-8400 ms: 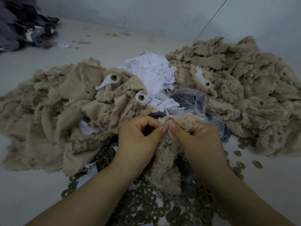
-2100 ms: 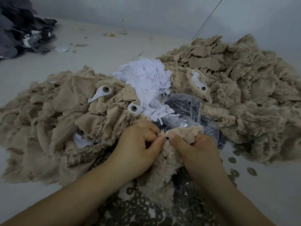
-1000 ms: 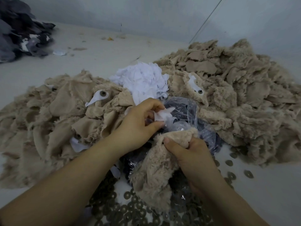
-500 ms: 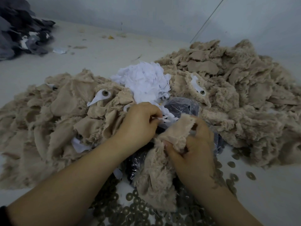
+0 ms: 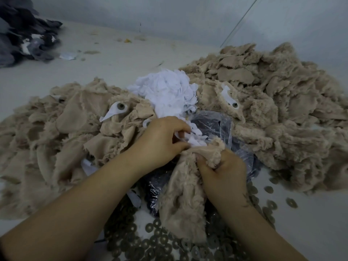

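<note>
A person's two bare forearms reached in from the bottom edge over a pale grey worktop (image 5: 113, 59) heaped with cloth. The right hand (image 5: 224, 172) sat just right of centre; its fingers were curled tight round the bunched top of a long beige plush fabric piece (image 5: 184, 204), which hung from that fist toward the viewer and lay over a scatter of dull grey metal washers (image 5: 150, 242). The left hand (image 5: 160, 142) was just left of it, touching the same bunched top with its thumb; its fingers were bent inward, pinching a small white fabric scrap (image 5: 195, 140) right above the plush. Whether the scrap was attached to the plush could not be told.

Just behind both hands lay a crumpled clear plastic bag with dark contents (image 5: 216, 125); behind that rose a loose mound of white fabric scraps (image 5: 165, 91). A wide pile of beige plush pieces (image 5: 56, 138) spread to the left, with a white teardrop patch bearing a grey plastic eye (image 5: 117, 108) lying on top; a second, taller beige plush pile (image 5: 273, 110) filled the right side, carrying a similar white eye patch (image 5: 230, 99). A heap of dark grey cloth (image 5: 22, 34) lay well apart at the far left corner.
</note>
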Motion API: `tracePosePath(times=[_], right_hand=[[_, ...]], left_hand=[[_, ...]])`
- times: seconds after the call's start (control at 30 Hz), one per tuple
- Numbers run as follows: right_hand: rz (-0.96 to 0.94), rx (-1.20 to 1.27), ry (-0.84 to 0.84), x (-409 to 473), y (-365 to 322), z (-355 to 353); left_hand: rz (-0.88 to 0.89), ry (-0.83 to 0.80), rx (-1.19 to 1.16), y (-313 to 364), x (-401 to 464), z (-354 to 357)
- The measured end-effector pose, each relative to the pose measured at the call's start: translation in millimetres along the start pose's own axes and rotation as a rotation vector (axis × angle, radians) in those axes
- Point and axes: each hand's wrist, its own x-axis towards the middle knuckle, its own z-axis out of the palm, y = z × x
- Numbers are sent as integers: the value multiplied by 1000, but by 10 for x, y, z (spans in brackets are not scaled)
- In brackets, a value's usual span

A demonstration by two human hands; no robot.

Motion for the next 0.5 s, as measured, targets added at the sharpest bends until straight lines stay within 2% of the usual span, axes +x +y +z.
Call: tracePosePath(times=[0.07, 0.23, 0.4, 0.5], right_hand=[[21, 6, 11, -23, -1, -25], [-16, 79, 51, -119, -35, -107], [-121, 94, 26, -209, -166, -160], [-139, 75, 15, -228, -173, -156]], left_hand=[[53, 4, 112, -6, 17, -20], [28, -13, 226, 13, 12, -44], [-17, -247, 324, 17, 11, -54], [28, -188, 283, 13, -37, -42]])
